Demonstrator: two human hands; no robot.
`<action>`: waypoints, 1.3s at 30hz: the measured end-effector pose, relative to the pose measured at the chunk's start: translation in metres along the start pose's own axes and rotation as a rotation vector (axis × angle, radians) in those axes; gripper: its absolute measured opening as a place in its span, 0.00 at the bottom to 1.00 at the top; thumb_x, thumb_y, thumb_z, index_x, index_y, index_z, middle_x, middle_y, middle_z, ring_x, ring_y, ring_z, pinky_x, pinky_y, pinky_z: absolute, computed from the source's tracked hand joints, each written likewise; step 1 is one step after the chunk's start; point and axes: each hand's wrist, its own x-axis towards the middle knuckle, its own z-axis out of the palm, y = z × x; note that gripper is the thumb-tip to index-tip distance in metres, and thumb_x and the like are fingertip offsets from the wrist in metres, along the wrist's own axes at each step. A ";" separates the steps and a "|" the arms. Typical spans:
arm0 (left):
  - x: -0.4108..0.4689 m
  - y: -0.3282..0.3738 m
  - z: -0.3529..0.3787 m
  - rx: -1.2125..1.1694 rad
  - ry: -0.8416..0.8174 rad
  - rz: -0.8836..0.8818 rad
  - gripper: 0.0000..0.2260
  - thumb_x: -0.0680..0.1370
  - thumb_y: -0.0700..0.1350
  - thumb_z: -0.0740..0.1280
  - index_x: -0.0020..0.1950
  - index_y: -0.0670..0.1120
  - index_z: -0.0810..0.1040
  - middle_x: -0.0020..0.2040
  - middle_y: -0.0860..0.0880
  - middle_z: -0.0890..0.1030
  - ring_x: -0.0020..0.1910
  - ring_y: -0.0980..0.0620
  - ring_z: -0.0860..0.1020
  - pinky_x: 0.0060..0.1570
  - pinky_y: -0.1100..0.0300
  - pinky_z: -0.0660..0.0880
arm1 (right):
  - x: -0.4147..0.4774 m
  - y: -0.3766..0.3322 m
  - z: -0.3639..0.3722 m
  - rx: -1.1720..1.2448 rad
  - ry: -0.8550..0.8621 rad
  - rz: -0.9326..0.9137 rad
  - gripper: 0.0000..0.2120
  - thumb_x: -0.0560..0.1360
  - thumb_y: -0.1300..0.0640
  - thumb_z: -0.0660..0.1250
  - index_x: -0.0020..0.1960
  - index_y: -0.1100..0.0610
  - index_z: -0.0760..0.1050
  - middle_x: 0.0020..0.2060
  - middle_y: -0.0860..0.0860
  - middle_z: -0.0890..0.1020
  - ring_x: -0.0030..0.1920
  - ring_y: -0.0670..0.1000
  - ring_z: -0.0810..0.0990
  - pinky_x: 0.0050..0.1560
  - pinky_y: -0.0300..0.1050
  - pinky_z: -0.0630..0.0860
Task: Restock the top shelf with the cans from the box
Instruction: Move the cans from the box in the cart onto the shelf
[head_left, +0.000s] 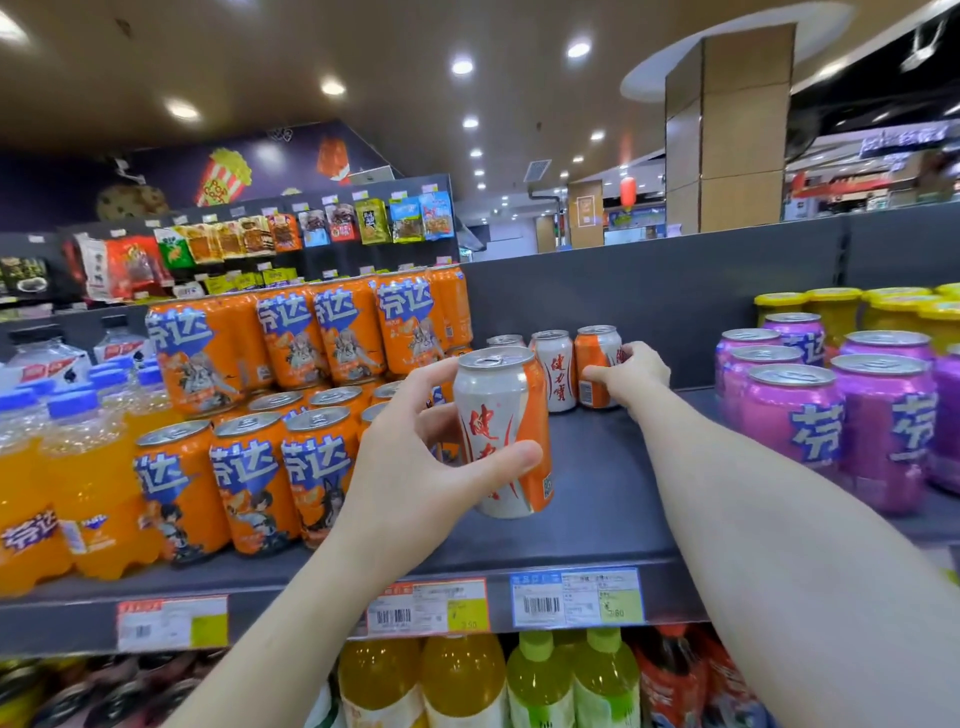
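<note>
**Two cans in hand at the top shelf**

The left hand (415, 462) grips a white-and-orange can (501, 431) upright, thumb across its front, fingers (415, 387) wrapped behind, just above the top shelf (597, 499). Farther back, the right hand (631, 376) clasps a rear can (597, 364) standing on the shelf, beside a middle can (555, 369).
</note>
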 end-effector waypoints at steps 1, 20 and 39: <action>0.001 -0.001 0.001 0.001 0.000 0.001 0.35 0.64 0.56 0.81 0.69 0.61 0.72 0.54 0.63 0.85 0.55 0.60 0.84 0.49 0.60 0.83 | 0.001 0.001 0.001 0.004 0.003 -0.006 0.30 0.70 0.50 0.79 0.69 0.54 0.74 0.63 0.55 0.80 0.63 0.58 0.79 0.61 0.53 0.78; 0.017 -0.003 0.019 0.049 0.024 0.037 0.31 0.69 0.52 0.83 0.67 0.60 0.72 0.58 0.60 0.83 0.55 0.64 0.82 0.48 0.69 0.79 | -0.099 -0.092 -0.044 0.276 -0.161 -0.250 0.13 0.81 0.51 0.66 0.54 0.61 0.80 0.42 0.53 0.86 0.45 0.54 0.86 0.43 0.46 0.83; 0.020 0.014 0.020 0.682 0.100 0.116 0.38 0.75 0.56 0.75 0.81 0.47 0.63 0.75 0.48 0.73 0.72 0.47 0.73 0.66 0.51 0.73 | -0.145 -0.060 -0.042 0.292 -0.518 -0.351 0.34 0.62 0.53 0.84 0.65 0.53 0.76 0.49 0.52 0.88 0.51 0.52 0.87 0.58 0.57 0.83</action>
